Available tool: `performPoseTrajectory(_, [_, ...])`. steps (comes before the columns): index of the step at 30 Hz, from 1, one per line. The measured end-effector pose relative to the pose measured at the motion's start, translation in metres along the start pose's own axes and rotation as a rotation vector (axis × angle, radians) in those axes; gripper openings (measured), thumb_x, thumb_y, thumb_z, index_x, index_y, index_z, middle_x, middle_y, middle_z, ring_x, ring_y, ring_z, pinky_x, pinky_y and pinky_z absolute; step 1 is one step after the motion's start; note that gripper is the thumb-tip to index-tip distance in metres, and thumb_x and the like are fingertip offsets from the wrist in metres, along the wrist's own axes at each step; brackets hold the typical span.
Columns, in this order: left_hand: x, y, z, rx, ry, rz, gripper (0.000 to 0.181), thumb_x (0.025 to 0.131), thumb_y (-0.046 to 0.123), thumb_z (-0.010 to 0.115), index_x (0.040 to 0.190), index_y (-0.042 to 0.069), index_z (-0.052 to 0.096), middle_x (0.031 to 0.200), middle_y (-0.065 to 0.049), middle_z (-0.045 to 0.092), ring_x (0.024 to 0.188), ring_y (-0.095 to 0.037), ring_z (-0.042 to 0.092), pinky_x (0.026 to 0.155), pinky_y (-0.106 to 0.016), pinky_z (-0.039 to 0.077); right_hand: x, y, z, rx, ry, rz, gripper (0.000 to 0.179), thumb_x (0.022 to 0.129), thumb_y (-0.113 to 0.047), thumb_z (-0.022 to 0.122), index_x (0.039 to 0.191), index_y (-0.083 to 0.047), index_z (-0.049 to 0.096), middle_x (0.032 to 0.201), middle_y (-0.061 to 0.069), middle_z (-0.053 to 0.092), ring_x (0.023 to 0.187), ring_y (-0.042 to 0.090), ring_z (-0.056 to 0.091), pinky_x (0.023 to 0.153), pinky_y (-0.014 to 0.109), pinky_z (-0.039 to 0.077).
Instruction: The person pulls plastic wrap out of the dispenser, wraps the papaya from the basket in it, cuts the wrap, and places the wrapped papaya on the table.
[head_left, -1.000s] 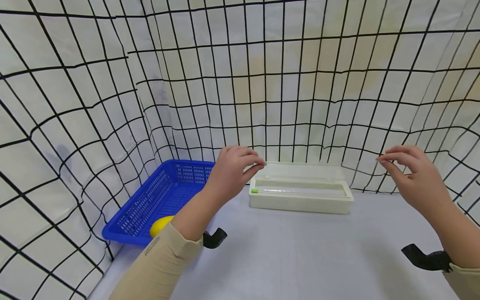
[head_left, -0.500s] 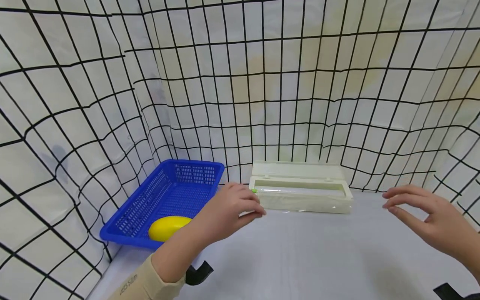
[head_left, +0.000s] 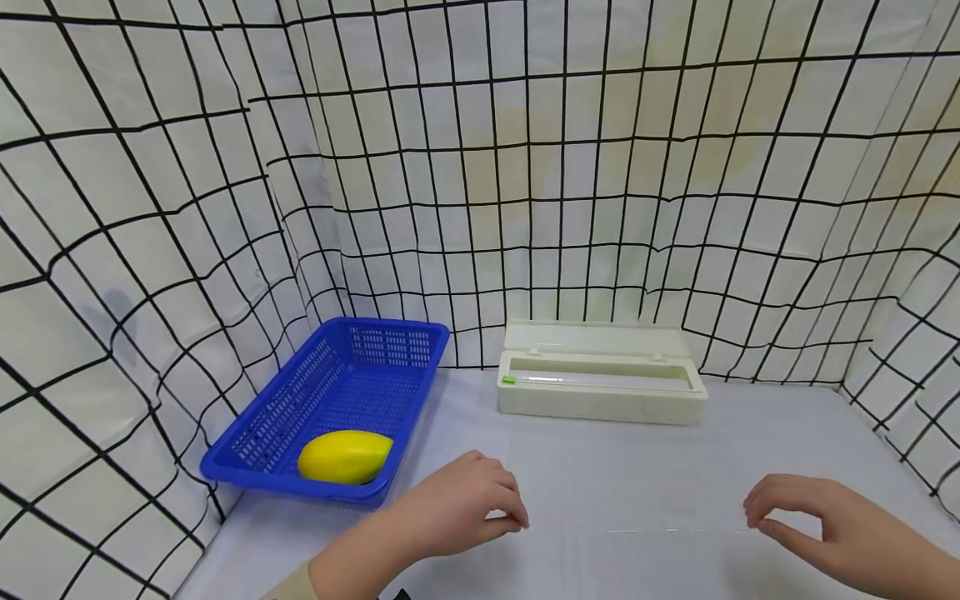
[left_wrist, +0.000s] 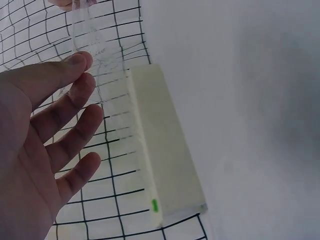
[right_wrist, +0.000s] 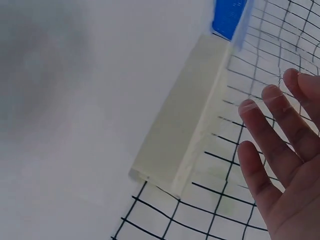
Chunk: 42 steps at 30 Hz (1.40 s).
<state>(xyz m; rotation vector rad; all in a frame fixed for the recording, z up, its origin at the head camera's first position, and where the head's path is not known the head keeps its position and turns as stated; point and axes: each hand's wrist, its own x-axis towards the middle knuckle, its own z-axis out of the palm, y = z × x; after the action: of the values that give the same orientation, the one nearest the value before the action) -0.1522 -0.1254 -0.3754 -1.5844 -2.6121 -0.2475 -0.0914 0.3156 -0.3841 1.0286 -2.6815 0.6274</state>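
Observation:
My left hand (head_left: 465, 508) and right hand (head_left: 832, 525) are low over the front of the table, set well apart. Each pinches a side of a sheet of clear cling film (left_wrist: 100, 55) between thumb and fingertips. The sheet is nearly invisible in the head view, where only a thin shiny edge line shows between the hands. Behind them stands a white cling film dispenser box (head_left: 600, 406) with its lid (head_left: 596, 337) raised. A clear roll lies inside, and a green slider (head_left: 508, 380) sits at the left of its front rim.
On the left is a blue plastic basket (head_left: 431, 400) with a yellow mango-shaped fruit (head_left: 345, 457) at its near end. White cloth walls with black grid lines (head_left: 562, 167) enclose the table (head_left: 600, 467) at the back and sides.
Both hands have come down and toward me from beside the box to the front of the table, the cling film between them. The fruit has come into full view; box and basket have stayed put.

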Motion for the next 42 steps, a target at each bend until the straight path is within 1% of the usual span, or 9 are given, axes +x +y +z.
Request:
performPoseTrajectory(5, [0.0,0.0,0.022,0.047,-0.061,-0.009,0.007,0.089,0.029,0.075,0.09,0.035,0.077,0.082,0.028,0.06,0.083,0.007,0.052,0.075,-0.018,0.037,-0.007,0.011,0.026,0.037,-0.097,-0.043,0.033,0.087,-0.012,0.076,0.096,-0.04,0.061,0.1,-0.025,0.056,0.085,-0.003,0.055,0.065,0.018,0.047])
performPoseTrajectory(12, [0.003,-0.003,0.05,0.131,-0.059,0.035,0.006,0.085,0.031,0.078,0.087,0.036,0.079,0.086,0.023,0.058,0.08,0.005,0.051,0.069,-0.015,0.035,-0.008,0.022,0.058,0.076,-0.308,0.073,0.01,0.091,-0.027,0.072,0.091,-0.036,0.068,0.099,-0.024,0.053,0.082,-0.003,0.053,0.065,0.024,0.052])
performPoseTrajectory(18, [0.006,-0.008,0.068,0.162,-0.085,0.05,0.005,0.083,0.034,0.079,0.086,0.038,0.08,0.084,0.025,0.058,0.078,0.006,0.051,0.063,-0.014,0.032,-0.006,0.03,0.081,0.108,-0.363,0.037,0.01,0.093,-0.022,0.069,0.089,-0.031,0.07,0.095,-0.024,0.053,0.076,-0.007,0.049,0.061,0.024,0.05])
performPoseTrajectory(23, [0.007,-0.012,0.08,0.19,-0.098,0.049,0.005,0.083,0.036,0.078,0.084,0.041,0.079,0.08,0.027,0.058,0.075,0.006,0.052,0.061,-0.014,0.03,-0.002,0.03,0.086,0.095,-0.418,0.045,0.012,0.092,-0.02,0.07,0.085,-0.03,0.07,0.086,-0.025,0.051,0.07,-0.007,0.046,0.056,0.023,0.047])
performPoseTrajectory(29, [0.005,-0.01,0.078,0.18,-0.115,0.036,0.007,0.085,0.035,0.075,0.085,0.041,0.078,0.075,0.027,0.06,0.07,0.007,0.051,0.058,-0.015,0.03,-0.005,0.024,0.086,-0.007,-0.412,0.007,0.012,0.088,-0.02,0.073,0.084,-0.03,0.07,0.082,-0.025,0.052,0.068,-0.007,0.044,0.056,0.023,0.045])
performPoseTrajectory(31, [0.004,-0.008,0.075,0.152,-0.126,0.012,0.007,0.087,0.035,0.072,0.085,0.039,0.078,0.07,0.027,0.059,0.065,0.007,0.047,0.057,-0.015,0.03,-0.007,0.023,0.086,-0.059,-0.397,-0.009,0.008,0.087,-0.019,0.074,0.087,-0.027,0.071,0.085,-0.023,0.057,0.072,-0.005,0.052,0.059,0.025,0.049])
performPoseTrajectory(35, [0.002,-0.007,0.073,0.103,-0.138,-0.04,0.009,0.088,0.037,0.07,0.082,0.035,0.075,0.064,0.027,0.052,0.062,0.005,0.04,0.06,-0.016,0.031,-0.01,0.022,0.086,-0.086,-0.407,0.052,0.012,0.087,-0.019,0.073,0.1,-0.021,0.073,0.089,-0.022,0.062,0.079,-0.002,0.059,0.065,0.03,0.054])
performPoseTrajectory(38, [0.001,-0.007,0.074,0.13,-0.135,-0.031,0.01,0.088,0.039,0.07,0.08,0.035,0.075,0.066,0.026,0.05,0.063,0.005,0.041,0.06,-0.017,0.031,-0.013,0.022,0.089,-0.084,-0.39,0.048,0.015,0.087,-0.018,0.073,0.102,-0.018,0.074,0.088,-0.024,0.059,0.077,-0.004,0.057,0.064,0.028,0.052])
performPoseTrajectory(42, [-0.002,-0.007,0.076,0.178,-0.111,-0.001,0.011,0.087,0.042,0.071,0.079,0.037,0.076,0.076,0.022,0.051,0.067,0.004,0.043,0.06,-0.017,0.031,-0.016,0.025,0.093,-0.106,-0.363,-0.021,0.012,0.085,-0.024,0.075,0.097,-0.02,0.075,0.092,-0.018,0.06,0.077,-0.004,0.055,0.062,0.025,0.051])
